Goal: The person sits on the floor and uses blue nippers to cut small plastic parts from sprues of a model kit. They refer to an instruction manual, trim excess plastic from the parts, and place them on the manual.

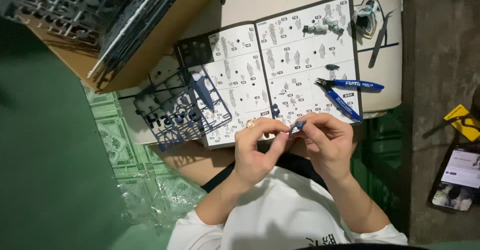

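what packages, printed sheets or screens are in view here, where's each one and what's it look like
Instruction booklet: open on the small table, white pages with grey part diagrams, dark border.
Cardboard box: upper left, brown, holding dark plastic part frames.
Phone screen: far right on the floor, lit, white and grey panels.
Clear plastic bag: crumpled on the floor, lower left.
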